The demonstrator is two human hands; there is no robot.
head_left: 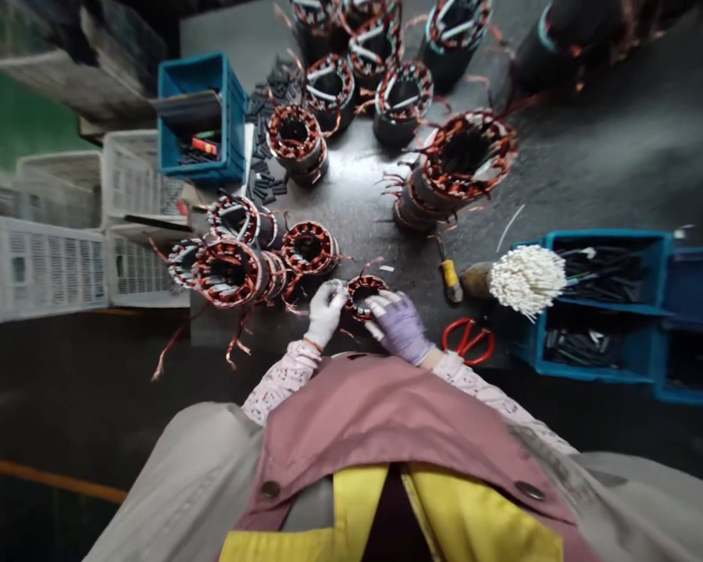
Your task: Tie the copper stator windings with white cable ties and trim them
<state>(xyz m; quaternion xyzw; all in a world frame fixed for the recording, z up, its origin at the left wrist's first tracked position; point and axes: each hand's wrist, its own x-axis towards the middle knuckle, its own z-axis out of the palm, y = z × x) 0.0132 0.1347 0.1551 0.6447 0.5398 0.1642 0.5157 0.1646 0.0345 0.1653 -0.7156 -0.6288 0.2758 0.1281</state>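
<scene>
A small motor stator (358, 311) with copper windings stands on the dark table close in front of me. My right hand (403, 326), in a purple glove with pale fingertips, grips its right side, fingers over the rim. At the stator's left edge is my left hand (326, 309) in a white glove, fingers pinched together. Whatever is between those fingertips is too small to make out. Another stator (309, 248) stands just beyond my left hand, beside a larger stator (230, 273) with loose wire leads.
More wound stators (404, 90) crowd the back. Black sleeve pieces (263, 168) lie near a blue bin (231, 125). To the right are a yellow-handled screwdriver (450, 275), red-handled scissors (469, 341), a bundle of white tubes (527, 279) and blue bins (601, 373). White crates (52, 265) stand left.
</scene>
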